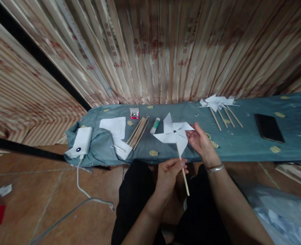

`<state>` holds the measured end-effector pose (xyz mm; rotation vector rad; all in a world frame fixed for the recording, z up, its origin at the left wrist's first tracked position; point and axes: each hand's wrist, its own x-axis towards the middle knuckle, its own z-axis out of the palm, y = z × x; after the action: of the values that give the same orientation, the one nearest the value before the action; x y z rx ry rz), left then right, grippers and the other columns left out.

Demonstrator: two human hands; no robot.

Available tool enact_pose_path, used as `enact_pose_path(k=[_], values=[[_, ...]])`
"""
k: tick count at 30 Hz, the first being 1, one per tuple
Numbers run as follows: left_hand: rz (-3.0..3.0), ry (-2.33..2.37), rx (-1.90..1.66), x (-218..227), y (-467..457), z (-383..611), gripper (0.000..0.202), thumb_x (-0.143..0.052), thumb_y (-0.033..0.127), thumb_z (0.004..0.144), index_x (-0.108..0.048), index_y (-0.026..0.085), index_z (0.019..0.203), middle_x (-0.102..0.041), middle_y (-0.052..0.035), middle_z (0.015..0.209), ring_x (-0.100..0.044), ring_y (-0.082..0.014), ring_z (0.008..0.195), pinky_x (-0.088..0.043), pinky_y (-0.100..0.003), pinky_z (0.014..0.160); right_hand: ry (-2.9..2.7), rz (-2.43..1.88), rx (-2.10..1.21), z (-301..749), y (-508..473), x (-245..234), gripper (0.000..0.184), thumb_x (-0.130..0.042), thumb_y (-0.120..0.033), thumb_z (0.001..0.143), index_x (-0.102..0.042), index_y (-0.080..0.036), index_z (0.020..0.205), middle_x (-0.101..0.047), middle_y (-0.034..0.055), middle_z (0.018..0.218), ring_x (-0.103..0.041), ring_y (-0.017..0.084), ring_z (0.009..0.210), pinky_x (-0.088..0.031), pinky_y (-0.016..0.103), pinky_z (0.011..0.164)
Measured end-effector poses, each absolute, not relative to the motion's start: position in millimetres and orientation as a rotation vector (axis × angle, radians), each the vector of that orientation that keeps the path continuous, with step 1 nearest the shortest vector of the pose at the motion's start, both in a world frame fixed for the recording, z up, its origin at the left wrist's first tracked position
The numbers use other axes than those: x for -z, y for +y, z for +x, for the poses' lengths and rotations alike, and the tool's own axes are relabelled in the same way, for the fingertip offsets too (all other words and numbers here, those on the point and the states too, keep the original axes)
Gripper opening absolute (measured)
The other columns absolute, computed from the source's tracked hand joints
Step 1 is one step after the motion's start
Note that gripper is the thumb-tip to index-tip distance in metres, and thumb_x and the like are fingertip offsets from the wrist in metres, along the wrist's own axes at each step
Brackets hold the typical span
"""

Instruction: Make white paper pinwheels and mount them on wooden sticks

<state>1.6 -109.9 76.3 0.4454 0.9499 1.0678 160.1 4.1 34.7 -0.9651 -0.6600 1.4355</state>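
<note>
A white paper pinwheel (175,132) on a wooden stick (184,180) is held up over the front edge of the cloth-covered bench. My left hand (169,173) pinches the stick just below the paper blades. Beside the right-hand blades is my right hand (199,137), its fingers partly spread near a blade tip; whether they touch it is hard to see. A dark metallic pin head shows at the pinwheel's centre. Behind it lies a glue stick (155,126), with a bundle of wooden sticks (138,132) to its left.
Several finished pinwheels (218,101) lie at the back right, near a black flat case (269,127). Left are a small red box of pins (134,114), white paper sheets (117,126) and a power bank (82,141) with a cable. A plastic bag (285,211) sits at lower right.
</note>
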Motion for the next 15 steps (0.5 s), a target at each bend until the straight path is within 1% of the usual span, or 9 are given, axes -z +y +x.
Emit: enact_pose_path(k=[2,4,6,8,10,11,13,15], values=[[0.464,0.901,-1.107,-92,-101,7,0.042,-0.091,0.048,0.049,-0.080,0.016,0.073,-0.069,-0.0022,0.063,-0.060,-0.0076,0.054,-0.048,-0.020,0.059,-0.643,-0.928,-1.487,156,0,-32,0.036,-0.076,-0.058,0.071,-0.073,-0.025,0.084,-0.078,0.0027,0.087,-0.073,0.019,0.087,-0.059,0.028,0.076],[0.489,0.837,-1.150,-103,-88,15,0.039,-0.091,0.046,0.051,-0.080,0.016,0.073,-0.069,-0.0021,0.065,-0.059,-0.0077,0.056,-0.049,-0.020,0.062,-0.639,-0.920,-1.500,155,-3,-32,0.035,-0.077,-0.057,0.071,-0.072,-0.025,0.083,-0.078,0.0016,0.081,-0.074,0.018,0.082,-0.060,0.027,0.072],[0.537,0.781,-1.212,-111,-72,25,0.036,-0.089,0.045,0.054,-0.080,0.016,0.072,-0.070,-0.0029,0.068,-0.060,-0.0089,0.061,-0.049,-0.021,0.065,-0.664,-0.899,-1.521,158,-6,-36,0.037,-0.078,-0.058,0.069,-0.072,-0.023,0.080,-0.077,0.0028,0.078,-0.073,0.018,0.078,-0.059,0.027,0.070],[0.600,0.760,-1.278,-113,-53,35,0.034,-0.088,0.044,0.056,-0.080,0.016,0.073,-0.072,-0.0046,0.073,-0.062,-0.0116,0.068,-0.050,-0.023,0.069,-0.721,-0.863,-1.552,164,-9,-41,0.043,-0.078,-0.062,0.067,-0.073,-0.021,0.078,-0.076,0.0038,0.076,-0.072,0.018,0.075,-0.059,0.027,0.069],[0.619,0.792,-1.294,-110,-33,45,0.036,-0.087,0.045,0.056,-0.080,0.015,0.075,-0.070,-0.0049,0.069,-0.061,-0.0133,0.067,-0.050,-0.026,0.069,-0.769,-0.849,-1.569,172,-11,-46,0.046,-0.077,-0.067,0.065,-0.074,-0.022,0.076,-0.075,0.0034,0.073,-0.070,0.017,0.072,-0.058,0.027,0.068],[0.634,0.820,-1.281,-107,-25,49,0.038,-0.086,0.046,0.055,-0.080,0.014,0.076,-0.070,-0.0048,0.067,-0.060,-0.0137,0.064,-0.049,-0.027,0.066,-0.792,-0.861,-1.571,176,-12,-48,0.046,-0.078,-0.067,0.064,-0.074,-0.023,0.075,-0.074,0.0031,0.072,-0.070,0.017,0.070,-0.057,0.027,0.068],[0.702,0.868,-1.236,-99,-12,55,0.041,-0.084,0.049,0.056,-0.080,0.014,0.076,-0.069,-0.0051,0.066,-0.057,-0.0134,0.060,-0.048,-0.027,0.062,-0.855,-0.917,-1.557,184,-13,-50,0.041,-0.082,-0.061,0.061,-0.075,-0.024,0.075,-0.074,0.0029,0.072,-0.067,0.016,0.067,-0.056,0.027,0.066],[0.782,0.914,-1.240,-91,-4,56,0.038,-0.082,0.049,0.058,-0.080,0.015,0.075,-0.068,-0.0045,0.067,-0.056,-0.0130,0.060,-0.046,-0.027,0.060,-0.939,-0.983,-1.546,191,-13,-52,0.038,-0.084,-0.058,0.061,-0.075,-0.023,0.073,-0.072,0.0034,0.071,-0.064,0.015,0.065,-0.054,0.026,0.064]])
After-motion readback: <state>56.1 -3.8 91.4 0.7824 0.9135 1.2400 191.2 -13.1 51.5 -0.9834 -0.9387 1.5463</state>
